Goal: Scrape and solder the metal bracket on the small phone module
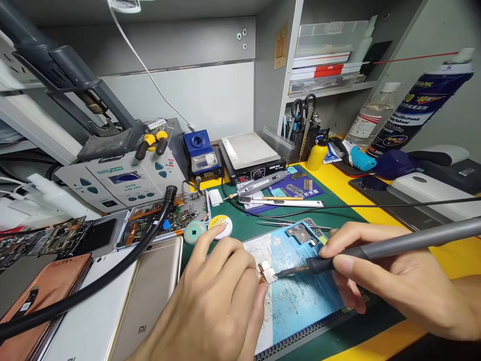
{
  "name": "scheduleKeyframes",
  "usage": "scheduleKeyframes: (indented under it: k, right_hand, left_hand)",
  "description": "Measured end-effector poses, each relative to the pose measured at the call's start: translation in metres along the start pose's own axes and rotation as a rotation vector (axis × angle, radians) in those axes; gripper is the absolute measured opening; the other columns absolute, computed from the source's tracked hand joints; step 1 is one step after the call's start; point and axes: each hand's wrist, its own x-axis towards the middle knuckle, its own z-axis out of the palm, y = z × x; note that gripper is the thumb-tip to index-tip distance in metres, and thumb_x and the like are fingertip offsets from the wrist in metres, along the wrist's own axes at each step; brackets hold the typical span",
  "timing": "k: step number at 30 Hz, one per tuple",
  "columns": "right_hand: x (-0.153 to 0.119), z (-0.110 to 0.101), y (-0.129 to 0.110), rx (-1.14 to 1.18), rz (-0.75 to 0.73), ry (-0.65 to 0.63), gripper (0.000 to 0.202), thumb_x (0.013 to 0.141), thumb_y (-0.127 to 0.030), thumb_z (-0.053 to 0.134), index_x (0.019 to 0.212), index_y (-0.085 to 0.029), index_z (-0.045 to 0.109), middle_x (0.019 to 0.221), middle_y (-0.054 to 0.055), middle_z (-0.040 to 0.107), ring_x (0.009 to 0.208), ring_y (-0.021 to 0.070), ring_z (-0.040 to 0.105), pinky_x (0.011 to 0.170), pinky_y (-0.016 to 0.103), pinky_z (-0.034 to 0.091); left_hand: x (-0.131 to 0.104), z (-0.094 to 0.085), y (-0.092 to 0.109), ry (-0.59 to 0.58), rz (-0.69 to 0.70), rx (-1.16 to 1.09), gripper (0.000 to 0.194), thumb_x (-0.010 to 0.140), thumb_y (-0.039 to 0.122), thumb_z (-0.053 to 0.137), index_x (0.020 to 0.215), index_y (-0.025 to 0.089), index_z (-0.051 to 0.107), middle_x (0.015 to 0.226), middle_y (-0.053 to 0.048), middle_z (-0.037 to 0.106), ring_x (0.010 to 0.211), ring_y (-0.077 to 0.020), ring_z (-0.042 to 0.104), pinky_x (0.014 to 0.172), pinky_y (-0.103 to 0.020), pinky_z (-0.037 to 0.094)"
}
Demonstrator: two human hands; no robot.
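Note:
My right hand [379,281] grips a soldering iron [409,235] like a pen. Its dark tip touches, or nearly touches, the edge of a small silvery part with copper-coloured flex cable [268,272]. My left hand [218,301] is closed around the near side of that part, its thumb and fingertips at the flex; the exact hold is partly hidden. The part is over a worn blue-and-white work pad [296,306]. Farther up the pad lies a small circuit board [301,233] with metal shields.
Phones [150,291] lie left, crossed by a thick black hose [124,281]. A tray of circuit boards [180,215], a round yellow-and-white tin [221,226] and tweezers [278,222] sit beyond my hands. A grey hot plate [250,153] and a yellow bottle [317,153] stand behind.

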Motion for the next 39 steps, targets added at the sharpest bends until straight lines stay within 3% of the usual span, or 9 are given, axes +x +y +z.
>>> scheduleKeyframes:
  k: [4, 5, 11, 18, 21, 25, 39]
  right_hand:
    - [-0.0015, -0.001, 0.0002, 0.006, 0.012, -0.008, 0.012, 0.091, -0.039, 0.075, 0.088, -0.028, 0.076, 0.048, -0.002, 0.069, 0.035, 0.0163, 0.065, 0.035, 0.02, 0.057]
    - [-0.002, -0.0012, 0.0001, 0.008, 0.013, -0.008, 0.011, 0.091, -0.038, 0.075, 0.089, -0.028, 0.077, 0.049, -0.002, 0.069, 0.036, 0.0164, 0.066, 0.035, 0.02, 0.057]
    - [-0.0008, -0.0006, -0.0015, 0.012, 0.015, -0.005, 0.013, 0.092, -0.038, 0.074, 0.089, -0.026, 0.077, 0.049, -0.001, 0.069, 0.036, 0.0161, 0.065, 0.035, 0.021, 0.058]
    - [-0.001, 0.0015, 0.0006, 0.015, 0.026, -0.001, 0.009, 0.09, -0.036, 0.076, 0.089, -0.027, 0.077, 0.05, -0.002, 0.069, 0.037, 0.0168, 0.066, 0.035, 0.022, 0.058]
    - [-0.0022, 0.0011, 0.001, 0.017, 0.02, -0.007, 0.009, 0.09, -0.036, 0.076, 0.089, -0.027, 0.077, 0.051, -0.002, 0.069, 0.037, 0.0161, 0.066, 0.036, 0.021, 0.058]
    - [-0.0019, 0.0019, -0.0011, 0.022, 0.019, 0.003, 0.011, 0.09, -0.037, 0.076, 0.088, -0.027, 0.077, 0.051, -0.002, 0.068, 0.037, 0.0163, 0.065, 0.036, 0.022, 0.058]
    - [-0.0039, -0.0001, 0.0, 0.025, 0.015, -0.004, 0.012, 0.092, -0.038, 0.074, 0.091, -0.026, 0.076, 0.051, -0.001, 0.069, 0.038, 0.0167, 0.066, 0.036, 0.022, 0.058]
  left_hand:
    - [-0.0004, 0.0003, -0.0003, 0.078, 0.055, 0.012, 0.018, 0.093, 0.007, 0.062, 0.077, 0.013, 0.068, 0.077, -0.006, 0.065, 0.083, -0.0206, 0.056, 0.104, -0.055, 0.043]
    - [-0.0005, 0.0002, -0.0003, 0.021, 0.006, 0.025, 0.016, 0.093, 0.006, 0.062, 0.08, 0.013, 0.069, 0.081, -0.007, 0.067, 0.086, -0.0212, 0.057, 0.105, -0.055, 0.043]
    - [0.0001, -0.0021, 0.0007, 0.003, -0.002, 0.011, 0.017, 0.093, 0.006, 0.062, 0.08, 0.014, 0.069, 0.079, -0.006, 0.067, 0.084, -0.0207, 0.058, 0.103, -0.054, 0.044]
    - [-0.0028, 0.0012, -0.0022, 0.021, 0.005, -0.007, 0.015, 0.092, 0.006, 0.063, 0.08, 0.013, 0.069, 0.079, -0.005, 0.067, 0.085, -0.0204, 0.058, 0.104, -0.054, 0.043]
    - [-0.0045, 0.0027, -0.0035, 0.082, 0.044, -0.011, 0.017, 0.092, 0.007, 0.062, 0.079, 0.013, 0.069, 0.077, -0.004, 0.066, 0.082, -0.0193, 0.057, 0.106, -0.052, 0.042]
    - [-0.003, 0.0018, -0.0026, 0.011, -0.015, -0.016, 0.015, 0.092, 0.006, 0.064, 0.079, 0.014, 0.069, 0.079, -0.005, 0.067, 0.084, -0.0196, 0.058, 0.107, -0.053, 0.042]
    - [-0.0011, -0.0032, 0.0028, -0.002, -0.024, -0.01, 0.013, 0.092, 0.004, 0.063, 0.084, 0.013, 0.069, 0.083, -0.005, 0.067, 0.086, -0.0196, 0.057, 0.109, -0.053, 0.042]
